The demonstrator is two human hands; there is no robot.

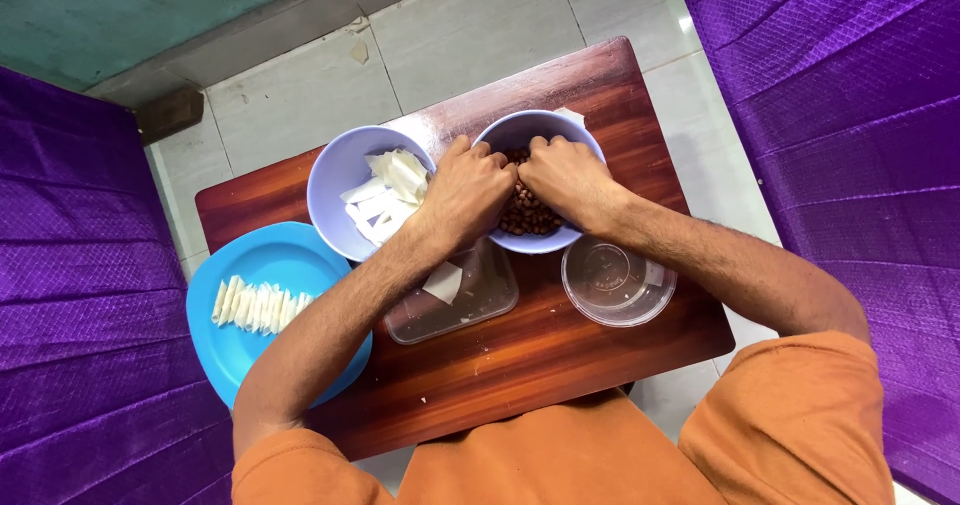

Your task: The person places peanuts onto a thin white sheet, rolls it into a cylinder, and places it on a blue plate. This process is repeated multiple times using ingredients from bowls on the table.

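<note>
Wooden table (560, 355): both hands (470, 193) pinch over nut bowl (590, 145).

A small wooden table (560, 355) stands on a pale tiled floor (300, 95). Purple cloth (840, 95) hangs on both sides. A teal wall (120, 15) runs along the top.

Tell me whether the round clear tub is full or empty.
Empty: the round clear tub shows only its bare bottom, standing upright on the table beside the right forearm.

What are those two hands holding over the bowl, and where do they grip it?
It cannot be told. Left hand and right hand meet, fingers curled, over the bowl of brown nuts; anything pinched between them is hidden.
</note>
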